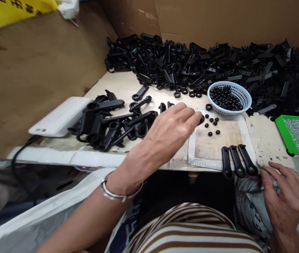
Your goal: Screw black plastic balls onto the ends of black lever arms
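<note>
My left hand (170, 131) reaches across the table with its fingers curled down and closed. A dark round piece (201, 120) shows at its fingertips; the rest of what it may hold is hidden behind the hand. Just right of it, several small black beads (211, 120) lie on a worn pale mat (199, 144). Three black plastic levers (237, 162) sit side by side at the mat's front right, their ring ends over the table edge. My right hand (283, 193) is open at the front edge beside them, fingers apart and nothing in it.
Behind the mat stands a light blue basket (245, 102) of black beads. A green tray (283, 135) of small metal pins is at the right. Black parts (165, 63) heap along the back; more levers (110, 121) pile beside a white box (60, 117).
</note>
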`<state>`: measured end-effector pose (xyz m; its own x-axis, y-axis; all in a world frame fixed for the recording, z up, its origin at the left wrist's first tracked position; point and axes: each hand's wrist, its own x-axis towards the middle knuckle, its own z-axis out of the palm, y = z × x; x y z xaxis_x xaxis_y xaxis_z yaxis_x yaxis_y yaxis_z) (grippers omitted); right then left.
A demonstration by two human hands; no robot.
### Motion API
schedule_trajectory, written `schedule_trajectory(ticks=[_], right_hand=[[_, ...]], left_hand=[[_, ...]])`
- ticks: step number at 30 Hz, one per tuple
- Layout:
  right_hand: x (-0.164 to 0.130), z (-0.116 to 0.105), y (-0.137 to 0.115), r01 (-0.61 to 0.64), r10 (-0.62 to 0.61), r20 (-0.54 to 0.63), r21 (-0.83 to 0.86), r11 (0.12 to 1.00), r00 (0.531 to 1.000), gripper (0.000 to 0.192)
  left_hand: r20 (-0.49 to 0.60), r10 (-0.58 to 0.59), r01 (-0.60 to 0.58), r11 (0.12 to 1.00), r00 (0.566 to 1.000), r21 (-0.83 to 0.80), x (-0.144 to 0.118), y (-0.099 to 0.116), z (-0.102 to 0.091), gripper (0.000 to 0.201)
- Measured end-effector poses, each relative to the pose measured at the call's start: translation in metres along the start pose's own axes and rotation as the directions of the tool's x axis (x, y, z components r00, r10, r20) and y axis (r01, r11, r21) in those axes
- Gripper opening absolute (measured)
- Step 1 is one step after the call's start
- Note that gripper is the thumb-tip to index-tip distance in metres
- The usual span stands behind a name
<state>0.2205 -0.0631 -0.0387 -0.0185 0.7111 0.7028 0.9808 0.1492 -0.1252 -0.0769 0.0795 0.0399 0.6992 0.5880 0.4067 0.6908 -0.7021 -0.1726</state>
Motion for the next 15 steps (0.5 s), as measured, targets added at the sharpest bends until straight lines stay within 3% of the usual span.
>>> schedule_trajectory(ticks=[3, 8, 15], right_hand=[[0.002, 0.001, -0.002, -0.003, 0.003, 0.004, 0.013, 1.000, 1.000, 0.021], [0.000, -0.001, -0.002, -0.007, 0.007, 0.021, 0.019, 1.000, 1.000, 0.021], [-0.001, -0.001, 0.000, 0.004, -0.004, 0.027, 0.011, 1.000, 1.000, 0.022]], left_hand=[[0.096, 0.043, -0.036, 0.997, 0.994, -0.068, 0.008, 0.022, -0.008, 0.027], [0.255, 0.145, -0.112, 0.984, 0.956, -0.138, 0.018, 0.053, 0.011, 0.019], [0.178, 0.143, -0.127, 0.987, 0.974, -0.096, 0.015, 0.078, 0.042, 0.020]])
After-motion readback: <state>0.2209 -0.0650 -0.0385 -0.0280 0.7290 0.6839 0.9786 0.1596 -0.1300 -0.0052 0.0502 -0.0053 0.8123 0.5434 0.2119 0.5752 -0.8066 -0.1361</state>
